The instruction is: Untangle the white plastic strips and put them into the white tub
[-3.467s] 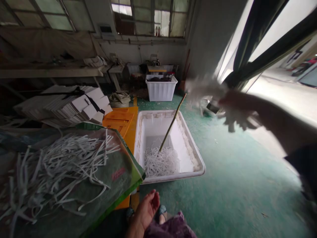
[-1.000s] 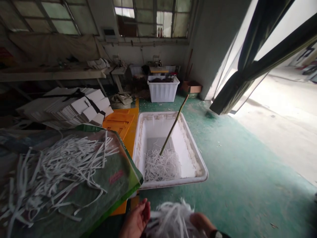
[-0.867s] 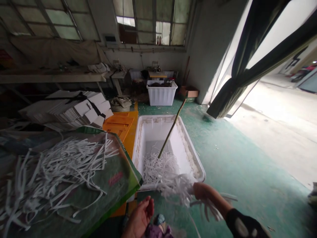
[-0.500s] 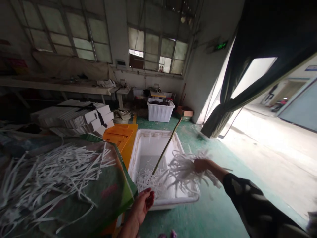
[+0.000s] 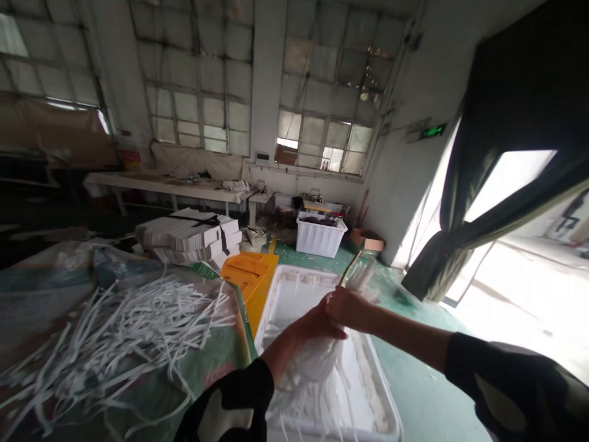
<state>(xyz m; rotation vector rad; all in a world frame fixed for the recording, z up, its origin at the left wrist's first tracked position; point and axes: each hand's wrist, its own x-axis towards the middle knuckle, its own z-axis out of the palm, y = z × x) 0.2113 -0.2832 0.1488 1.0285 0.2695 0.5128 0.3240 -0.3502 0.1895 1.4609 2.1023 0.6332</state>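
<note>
Half a second ago the right hand alone held the paper out over the tub while the left hand hung open and low by the tub's near edge. Now the left hand [image 5: 313, 322] and the right hand [image 5: 346, 307] have come together above the white tub [image 5: 383, 402], and the view has tipped up to take in more of the windows. Both hands are closed around the same bundle of white paper strips [image 5: 317, 363], the left gripping it from the near side and the right just beyond it, their fingers touching. The bundle is gathered tight where the hands pinch it. Below them it hangs as a pale, blurred mass of long narrow strips reaching down into the tub, and a short tuft pokes up past the right hand. A stick [image 5: 350, 269] leans in the tub directly behind the hands, with only its upper end showing, and the forearms and bundle hide most of the tub's inside. To the left a loose pile of strips [image 5: 138, 322] lies spread over a green sack [image 5: 211, 362], whose edge reaches the tub's left rim. Beyond the sack sit an orange crate [image 5: 251, 277] and a strapped stack of cardboard [image 5: 193, 233]. Farther back are a white crate [image 5: 320, 236] on the green floor [image 5: 414, 380], a long bench [image 5: 170, 184] under the windows, and a dark curtain [image 5: 460, 202] at the bright doorway on the right.
</note>
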